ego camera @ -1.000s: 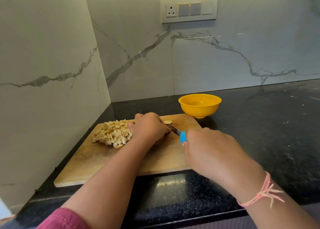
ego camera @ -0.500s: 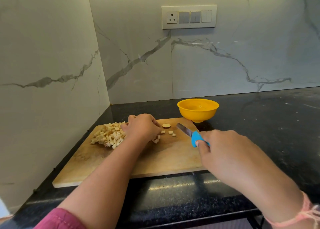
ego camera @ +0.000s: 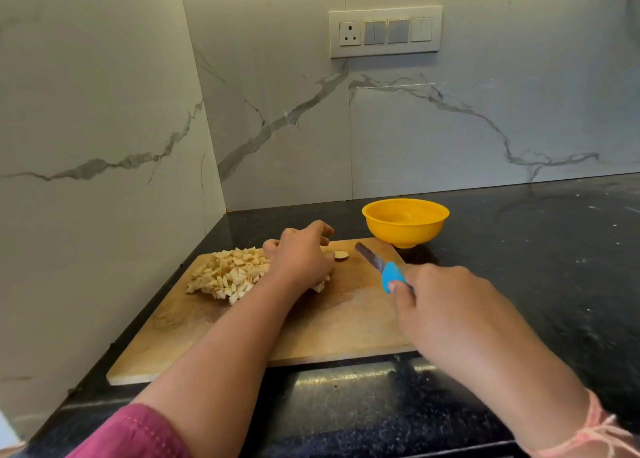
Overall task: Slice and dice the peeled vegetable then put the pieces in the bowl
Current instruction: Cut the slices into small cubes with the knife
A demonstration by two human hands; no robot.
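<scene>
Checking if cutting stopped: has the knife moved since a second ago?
Yes. The knife has drawn right, away from the round slice, toward the right edge of the cutting board.

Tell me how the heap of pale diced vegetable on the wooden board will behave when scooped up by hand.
The heap of pale diced vegetable is many small loose cubes, so it will probably scatter rather than lift together. Blocky, flat-faced pieces should slide, not roll, if pushed across the wooden cutting board.
</scene>
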